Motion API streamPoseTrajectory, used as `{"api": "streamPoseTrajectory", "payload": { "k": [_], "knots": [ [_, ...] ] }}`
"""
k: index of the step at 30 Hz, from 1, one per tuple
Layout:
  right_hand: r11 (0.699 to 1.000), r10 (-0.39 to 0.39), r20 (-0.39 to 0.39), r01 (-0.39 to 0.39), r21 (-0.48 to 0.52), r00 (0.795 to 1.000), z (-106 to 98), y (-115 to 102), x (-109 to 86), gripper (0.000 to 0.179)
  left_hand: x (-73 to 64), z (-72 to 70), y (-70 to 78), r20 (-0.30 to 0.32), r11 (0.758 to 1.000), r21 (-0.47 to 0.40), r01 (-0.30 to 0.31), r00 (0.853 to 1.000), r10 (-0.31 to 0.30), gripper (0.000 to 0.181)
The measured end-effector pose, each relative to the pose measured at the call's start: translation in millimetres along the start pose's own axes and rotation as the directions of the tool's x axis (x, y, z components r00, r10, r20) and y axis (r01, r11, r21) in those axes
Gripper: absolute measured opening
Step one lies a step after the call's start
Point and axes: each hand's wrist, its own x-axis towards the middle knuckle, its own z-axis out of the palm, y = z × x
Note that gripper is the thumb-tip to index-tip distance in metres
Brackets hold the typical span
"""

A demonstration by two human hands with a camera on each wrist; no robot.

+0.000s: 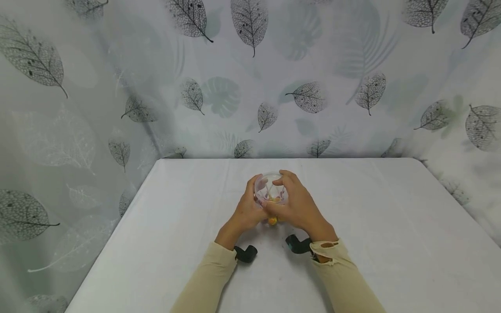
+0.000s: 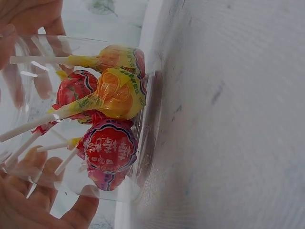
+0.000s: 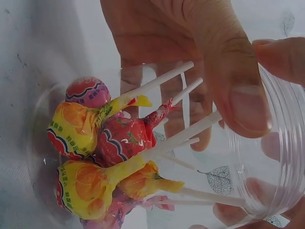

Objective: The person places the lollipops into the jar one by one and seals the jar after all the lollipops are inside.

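Note:
A clear plastic jar with a ridged rim stands upright between both hands at the table's middle. My left hand grips one side of it. My right hand holds the other side, its forefinger bent over the rim in the head view. Several wrapped lollipops lie heads down inside, white sticks pointing up. An orange-and-yellow lollipop and a red one show through the wall in the left wrist view. In the right wrist view a yellow-wrapped lollipop sits nearest. Fingers hide part of the wall.
The jar's base is close to the white-covered table. A black curved piece juts from the left wrist, and a similar one from the right. A leaf-patterned curtain hangs behind the table and along its sides.

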Motion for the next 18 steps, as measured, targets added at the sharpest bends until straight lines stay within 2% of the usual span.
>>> {"api": "streamPoseTrajectory", "payload": {
  "k": [7, 13, 18],
  "knots": [
    [0.999, 0.010, -0.028, -0.011, -0.030, 1.000, 0.0, -0.9, 1.2, 0.063, 1.7, -0.3, -0.8, 0.006, 1.000, -0.017, -0.009, 1.000, 0.009, 0.104],
    [1.000, -0.013, 0.005, 0.013, -0.022, 1.000, -5.7, 1.4, 0.2, 0.049, 0.5, -1.3, 0.7, 0.008, 1.000, -0.024, 0.010, 1.000, -0.010, 0.105],
    [1.000, -0.020, 0.002, 0.020, -0.008, 1.000, -7.2, 3.3, -0.4, 0.047, -1.5, -1.9, 1.1, 0.008, 0.999, -0.037, 0.023, 1.000, -0.023, 0.107]
  ]
}}
